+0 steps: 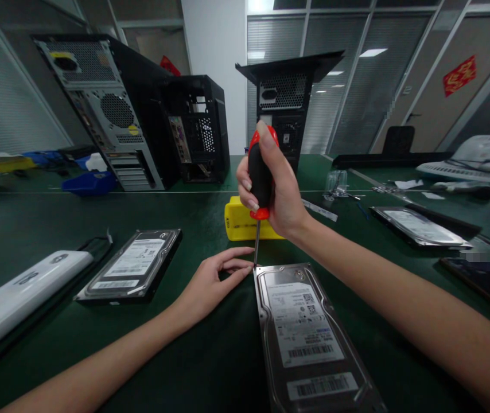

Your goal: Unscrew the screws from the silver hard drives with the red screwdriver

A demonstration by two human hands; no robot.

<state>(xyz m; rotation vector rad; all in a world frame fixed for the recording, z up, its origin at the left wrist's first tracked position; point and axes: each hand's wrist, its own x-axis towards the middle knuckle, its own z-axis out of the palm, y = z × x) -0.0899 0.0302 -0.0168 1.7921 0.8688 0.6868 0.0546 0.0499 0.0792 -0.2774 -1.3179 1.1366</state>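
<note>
1. The right hand (277, 189) grips a red-and-black screwdriver (260, 178) upright, tip at the hard drive's (305, 332) far-left corner.
2. The left hand (214, 284), fingers loosely curled, steadies the tip on the green counter (34, 229).

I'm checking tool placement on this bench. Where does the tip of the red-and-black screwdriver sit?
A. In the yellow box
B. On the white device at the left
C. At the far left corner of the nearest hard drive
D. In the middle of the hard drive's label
C: the right hand holds the screwdriver upright with its tip at the far left corner of the nearest hard drive, where the left hand's fingertips meet it.
</note>
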